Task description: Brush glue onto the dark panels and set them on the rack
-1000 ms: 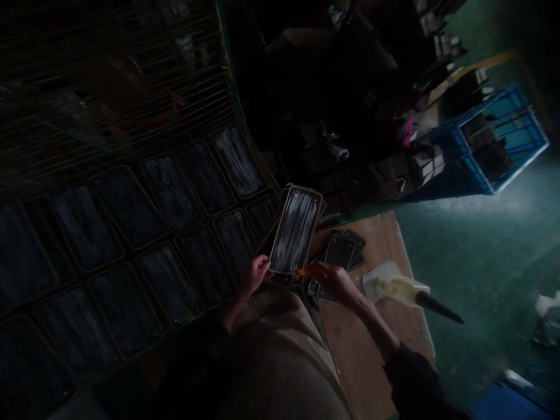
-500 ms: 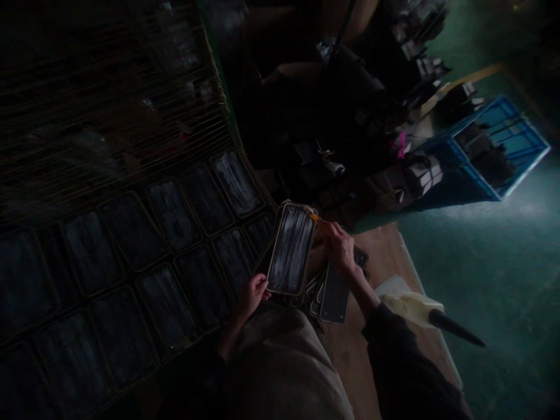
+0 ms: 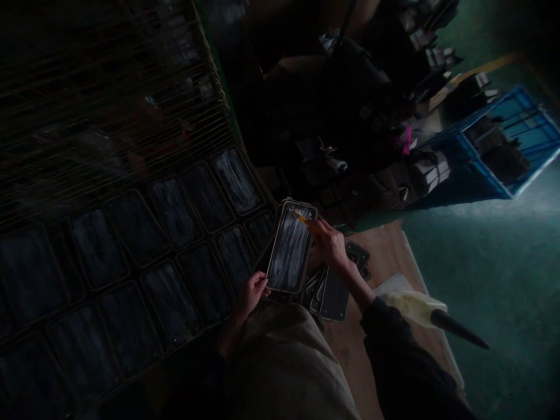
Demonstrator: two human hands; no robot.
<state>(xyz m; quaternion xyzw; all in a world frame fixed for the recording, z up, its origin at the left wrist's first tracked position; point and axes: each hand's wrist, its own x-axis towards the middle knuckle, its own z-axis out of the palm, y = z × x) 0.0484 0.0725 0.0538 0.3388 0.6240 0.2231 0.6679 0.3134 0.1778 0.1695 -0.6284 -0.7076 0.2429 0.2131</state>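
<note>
My left hand (image 3: pixel 251 294) grips the near end of a dark rectangular panel (image 3: pixel 291 248) streaked with white, on top of a small stack, tilted up toward me. My right hand (image 3: pixel 331 244) is closed on a thin orange-tipped brush (image 3: pixel 301 218), whose tip touches the panel's far right corner. Under my right wrist lies a loose pile of dark flat panels (image 3: pixel 336 289) on a wooden board (image 3: pixel 385 256). The scene is very dim.
A wire rack (image 3: pixel 131 233) at left carries rows of several similar streaked panels. A cream bottle with a black pointed nozzle (image 3: pixel 431 312) lies on white paper at the board's right. Dark clutter and a blue crate (image 3: pixel 510 140) stand on the green floor beyond.
My right hand rose from the panel's near end to its far right corner with the brush, then shifted slightly inward. My left hand kept its hold on the panel.
</note>
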